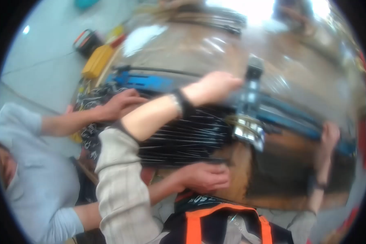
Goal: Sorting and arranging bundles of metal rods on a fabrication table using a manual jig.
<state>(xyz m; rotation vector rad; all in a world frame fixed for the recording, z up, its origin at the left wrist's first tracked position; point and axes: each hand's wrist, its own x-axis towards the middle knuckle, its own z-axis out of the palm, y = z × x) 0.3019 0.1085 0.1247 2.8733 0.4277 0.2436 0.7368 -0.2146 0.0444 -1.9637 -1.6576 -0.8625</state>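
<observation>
My left hand (pixel 215 87) reaches over a bundle of thin black strips (pixel 179 136), its fingers curled closed; what they hold, if anything, is hidden by blur. Just right of it stands a dark upright device (pixel 250 95) with a shiny rounded metal part (pixel 249 131) at its near end. A long blue bar (pixel 290 112) runs from this device toward the right. By that bar's right part is my right hand (pixel 330 135), fingers bent and blurred, their contents not visible. Another blue piece (pixel 144 81) lies beyond the strips on the left.
A co-worker in a light blue shirt (pixel 44 162) sits at left, one hand (pixel 124 103) on the bundle's left end, the other hand (pixel 206 177) near its front. A yellow case (pixel 97 61) stands far left. Clear plastic sheeting (pixel 183 49) covers the table's far part.
</observation>
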